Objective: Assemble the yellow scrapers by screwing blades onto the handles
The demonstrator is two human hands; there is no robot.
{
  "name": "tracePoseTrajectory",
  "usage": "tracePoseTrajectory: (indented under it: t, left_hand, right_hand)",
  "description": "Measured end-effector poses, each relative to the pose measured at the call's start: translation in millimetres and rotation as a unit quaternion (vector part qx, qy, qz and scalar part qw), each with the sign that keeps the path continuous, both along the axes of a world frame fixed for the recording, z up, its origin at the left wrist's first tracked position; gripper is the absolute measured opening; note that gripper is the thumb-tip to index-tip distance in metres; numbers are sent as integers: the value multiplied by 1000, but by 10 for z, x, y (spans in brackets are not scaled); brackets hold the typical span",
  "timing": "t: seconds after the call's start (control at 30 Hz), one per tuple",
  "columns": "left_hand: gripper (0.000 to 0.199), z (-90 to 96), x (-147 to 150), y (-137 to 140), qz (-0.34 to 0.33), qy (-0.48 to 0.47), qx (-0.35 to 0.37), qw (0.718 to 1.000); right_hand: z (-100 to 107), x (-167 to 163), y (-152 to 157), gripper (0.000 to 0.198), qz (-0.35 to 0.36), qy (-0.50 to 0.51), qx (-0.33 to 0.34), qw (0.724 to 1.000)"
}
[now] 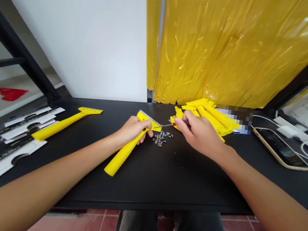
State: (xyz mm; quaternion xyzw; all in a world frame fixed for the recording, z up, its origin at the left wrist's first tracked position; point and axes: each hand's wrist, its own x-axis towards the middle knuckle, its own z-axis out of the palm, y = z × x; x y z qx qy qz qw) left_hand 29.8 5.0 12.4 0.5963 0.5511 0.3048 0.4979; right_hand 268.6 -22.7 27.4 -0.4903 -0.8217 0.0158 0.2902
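Observation:
My left hand point(134, 129) is closed around the neck of a yellow scraper point(122, 156), its handle slanting toward the table's front edge. A metal blade strip runs along the far side of the scraper's head. Closed on a screwdriver point(166, 125), my right hand point(197, 132) keeps the thin shaft pointed left. The screwdriver's tip meets the right end of the scraper head, at or close to a screw. Just below lie several small screws and nuts point(159, 139) in a loose heap. My right fingers cover most of the screwdriver handle.
Several yellow scraper parts point(213, 117) are piled behind my right hand. Another yellow scraper point(65, 122) rests at left, partly on white and black cardboard sleeves point(8, 162). A phone point(281, 149), a white power strip point(306, 139) and cables lie at right. Yellow plastic sheeting point(236, 47) hangs behind.

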Motion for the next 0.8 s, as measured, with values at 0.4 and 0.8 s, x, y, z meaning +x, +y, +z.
tracePoseTrajectory:
  t: [0.4,0.8]
  left_hand:
    - [27,-11,-7,11,20,-27,12,999]
    - [26,40,28,-37,36,-35,34,998]
  right_hand:
    - [-68,-44,-12,23,9,2,22,1000]
    - [33,-59,-15,45,-22,98,-17,995]
